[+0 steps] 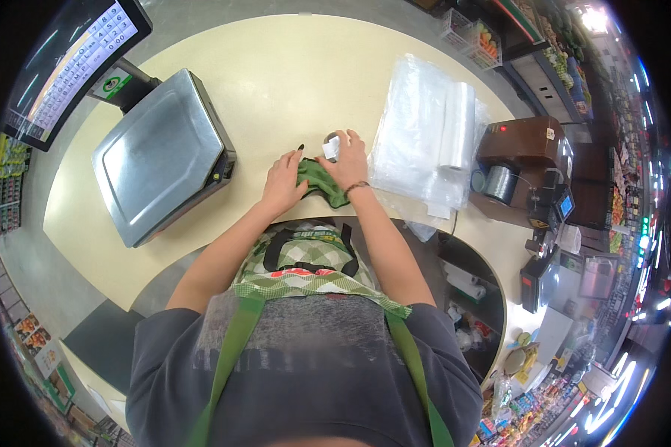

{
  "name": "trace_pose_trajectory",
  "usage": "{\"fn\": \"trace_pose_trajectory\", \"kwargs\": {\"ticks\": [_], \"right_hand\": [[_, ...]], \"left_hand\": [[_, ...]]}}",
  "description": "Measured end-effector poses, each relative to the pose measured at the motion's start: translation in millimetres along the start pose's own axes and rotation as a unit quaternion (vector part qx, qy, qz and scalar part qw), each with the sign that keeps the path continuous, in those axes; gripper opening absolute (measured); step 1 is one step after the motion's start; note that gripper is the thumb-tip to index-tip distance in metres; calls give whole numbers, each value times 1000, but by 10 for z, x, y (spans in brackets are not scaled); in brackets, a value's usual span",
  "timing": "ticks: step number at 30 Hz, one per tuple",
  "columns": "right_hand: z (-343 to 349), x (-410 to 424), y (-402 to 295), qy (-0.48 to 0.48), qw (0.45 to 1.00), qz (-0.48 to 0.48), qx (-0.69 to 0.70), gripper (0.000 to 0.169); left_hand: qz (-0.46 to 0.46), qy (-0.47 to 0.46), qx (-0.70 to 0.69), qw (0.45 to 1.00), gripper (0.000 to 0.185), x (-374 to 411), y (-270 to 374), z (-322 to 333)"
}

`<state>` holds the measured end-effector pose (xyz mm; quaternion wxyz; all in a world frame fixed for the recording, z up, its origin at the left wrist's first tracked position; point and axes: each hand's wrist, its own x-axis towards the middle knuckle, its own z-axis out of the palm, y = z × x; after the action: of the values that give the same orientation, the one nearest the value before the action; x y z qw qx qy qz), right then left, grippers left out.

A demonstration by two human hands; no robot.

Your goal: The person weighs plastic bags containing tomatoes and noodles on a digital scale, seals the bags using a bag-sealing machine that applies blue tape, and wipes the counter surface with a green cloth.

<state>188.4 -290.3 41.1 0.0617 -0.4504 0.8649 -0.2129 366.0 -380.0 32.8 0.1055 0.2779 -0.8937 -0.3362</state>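
A crumpled green cloth (325,181) lies on the pale counter (291,84), close to its front edge and between my hands. My left hand (284,181) is on the cloth's left side, with the cloth's edge between thumb and fingers. At the cloth's far edge is a small round dark object with white paper (331,147) on it; what it is cannot be told. My right hand (349,162) curls around this object's right side, thumb towards the cloth, and the palm hides part of both.
Left of my hands stands a weighing scale (159,156) with a metal platter and a touch screen (84,67). Clear plastic bags (411,123) and a bag roll (457,125) lie right. Beyond sits a brown machine (517,148) with a spool (500,183). Shelves (469,285) are below.
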Motion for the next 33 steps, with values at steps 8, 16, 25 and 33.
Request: {"fn": "trace_pose_trajectory", "kwargs": {"ticks": [8, 16, 25, 33], "right_hand": [[178, 322, 224, -45, 982, -30, 181, 54], [-415, -97, -1026, -48, 885, -435, 159, 64], [235, -1638, -2225, -334, 646, -638, 252, 64], [1101, -3270, -3296, -754, 467, -378, 264, 31]], "left_hand": [[-175, 73, -371, 909, 56, 112, 88, 97], [-210, 320, -745, 546, 47, -160, 806, -263], [-121, 573, -798, 146, 31, -2356, 331, 83], [66, 708, -700, -70, 25, -4655, -230, 851]]}}
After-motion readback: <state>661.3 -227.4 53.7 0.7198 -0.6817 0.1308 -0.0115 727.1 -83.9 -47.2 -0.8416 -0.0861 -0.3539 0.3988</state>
